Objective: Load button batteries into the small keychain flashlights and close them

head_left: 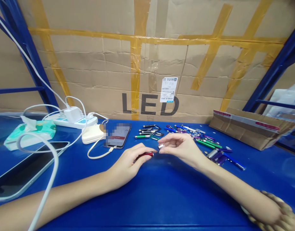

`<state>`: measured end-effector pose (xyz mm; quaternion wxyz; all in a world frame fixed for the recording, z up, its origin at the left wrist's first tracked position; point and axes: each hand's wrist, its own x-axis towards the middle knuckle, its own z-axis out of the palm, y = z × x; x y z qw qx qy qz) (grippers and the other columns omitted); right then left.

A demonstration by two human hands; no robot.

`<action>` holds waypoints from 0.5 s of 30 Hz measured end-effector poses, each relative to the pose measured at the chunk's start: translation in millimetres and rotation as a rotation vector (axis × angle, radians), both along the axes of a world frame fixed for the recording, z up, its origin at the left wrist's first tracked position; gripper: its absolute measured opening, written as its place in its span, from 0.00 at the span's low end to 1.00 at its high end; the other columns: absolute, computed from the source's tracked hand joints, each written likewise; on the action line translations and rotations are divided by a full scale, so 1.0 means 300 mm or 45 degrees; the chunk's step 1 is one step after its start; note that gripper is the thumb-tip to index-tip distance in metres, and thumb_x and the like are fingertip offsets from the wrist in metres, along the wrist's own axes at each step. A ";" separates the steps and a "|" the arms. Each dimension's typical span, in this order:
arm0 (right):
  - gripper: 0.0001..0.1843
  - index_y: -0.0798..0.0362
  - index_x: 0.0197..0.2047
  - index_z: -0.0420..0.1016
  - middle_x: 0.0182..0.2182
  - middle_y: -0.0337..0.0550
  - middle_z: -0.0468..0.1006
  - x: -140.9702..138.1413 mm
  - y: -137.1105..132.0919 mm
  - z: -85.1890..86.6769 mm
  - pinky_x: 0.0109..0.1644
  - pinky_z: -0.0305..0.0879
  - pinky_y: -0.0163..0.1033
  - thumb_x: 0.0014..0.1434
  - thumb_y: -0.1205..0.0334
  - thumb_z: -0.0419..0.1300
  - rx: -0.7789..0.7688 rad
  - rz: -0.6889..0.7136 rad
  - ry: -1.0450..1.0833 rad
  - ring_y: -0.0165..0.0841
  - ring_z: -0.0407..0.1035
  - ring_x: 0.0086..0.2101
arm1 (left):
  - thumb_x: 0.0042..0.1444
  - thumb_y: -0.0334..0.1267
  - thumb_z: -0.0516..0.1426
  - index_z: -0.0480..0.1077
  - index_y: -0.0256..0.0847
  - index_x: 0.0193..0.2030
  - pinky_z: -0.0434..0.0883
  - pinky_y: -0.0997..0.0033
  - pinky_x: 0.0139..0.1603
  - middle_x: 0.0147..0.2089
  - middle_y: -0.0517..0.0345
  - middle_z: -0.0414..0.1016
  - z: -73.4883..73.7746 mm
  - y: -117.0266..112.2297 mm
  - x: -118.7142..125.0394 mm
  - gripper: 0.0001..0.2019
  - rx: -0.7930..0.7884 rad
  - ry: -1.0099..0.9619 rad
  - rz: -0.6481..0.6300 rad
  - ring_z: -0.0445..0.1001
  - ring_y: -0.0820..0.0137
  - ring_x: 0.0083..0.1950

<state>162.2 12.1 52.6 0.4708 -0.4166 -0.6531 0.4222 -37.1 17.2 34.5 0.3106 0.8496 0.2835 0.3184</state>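
My left hand [128, 163] grips a slim red metal cylinder [146, 155], probably a small pen or torch body, between thumb and fingers. My right hand [182, 149] pinches a small silver metal piece [161, 146] at its fingertips, just beside the red cylinder's tip. The two objects are very close, and I cannot tell whether they touch. Beyond my right hand lies a loose scatter of slim metal pens [183, 133] in black, green, blue and purple on the blue tabletop [147, 205].
A smartphone [117, 136] on a white cable lies behind my left hand, beside a white charger [92, 134]. Further left are a power strip [72, 120], a tissue pack [29, 134] and a tablet [24, 170]. A flattened cardboard mailer [250, 130] lies at right, before a large taped carton [147, 64].
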 end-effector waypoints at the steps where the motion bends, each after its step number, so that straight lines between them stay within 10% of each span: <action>1: 0.12 0.54 0.29 0.78 0.25 0.38 0.79 -0.004 -0.005 0.001 0.36 0.73 0.34 0.36 0.65 0.70 0.014 0.023 0.003 0.29 0.74 0.27 | 0.61 0.32 0.48 0.71 0.39 0.45 0.66 0.72 0.43 0.37 0.56 0.70 -0.002 0.000 0.000 0.12 0.013 -0.001 -0.007 0.69 0.69 0.39; 15: 0.07 0.50 0.34 0.79 0.28 0.38 0.79 -0.021 -0.044 0.019 0.34 0.70 0.32 0.51 0.69 0.63 0.494 0.046 -0.376 0.28 0.73 0.28 | 0.58 0.27 0.52 0.74 0.34 0.42 0.68 0.77 0.39 0.35 0.55 0.73 -0.003 -0.007 -0.001 0.10 0.130 -0.139 0.001 0.71 0.72 0.36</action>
